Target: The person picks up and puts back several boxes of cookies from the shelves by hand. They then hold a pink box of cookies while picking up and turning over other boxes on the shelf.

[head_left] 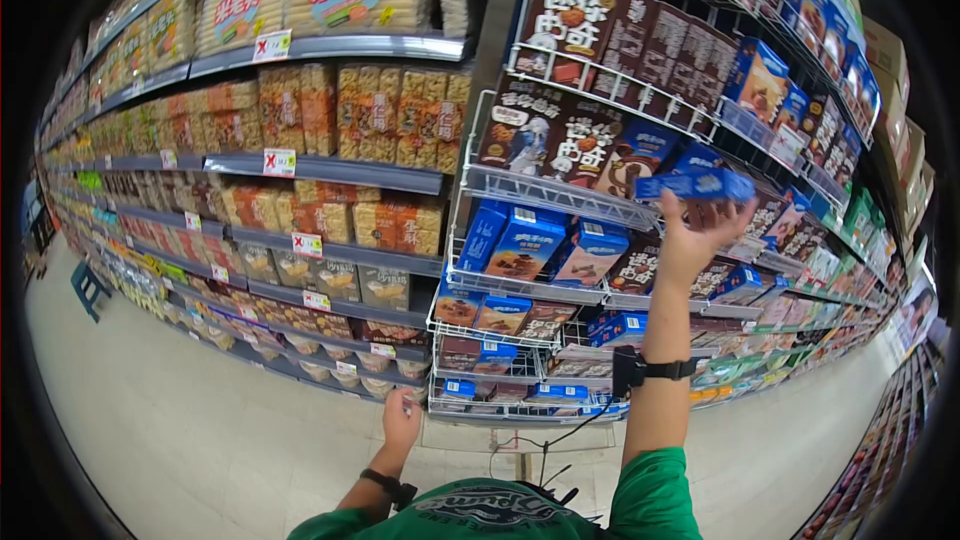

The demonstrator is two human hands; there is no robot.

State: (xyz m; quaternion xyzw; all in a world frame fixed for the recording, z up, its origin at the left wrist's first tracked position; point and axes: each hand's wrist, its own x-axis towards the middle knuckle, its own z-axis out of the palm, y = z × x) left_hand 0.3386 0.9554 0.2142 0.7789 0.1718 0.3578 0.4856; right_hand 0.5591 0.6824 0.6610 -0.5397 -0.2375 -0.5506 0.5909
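My right hand [690,235] is raised at the wire rack, its fingers around a blue snack box [700,185]. The box lies sideways in front of the rack's middle tier, above the palm. Behind it stand more blue boxes [640,155] and brown cookie boxes [572,150]. My left hand [402,418] hangs low in front of the bottom shelf, below the packaged cups [377,386]. Its fingers are loosely curled, and I see nothing in them.
The wire rack [560,190] has several tiers of boxed snacks. To its left, long shelves [330,45] hold bagged snacks above price tags. A dark blue stool [90,290] stands on the pale floor [190,410] at the far left. A cable [580,425] hangs near my right arm.
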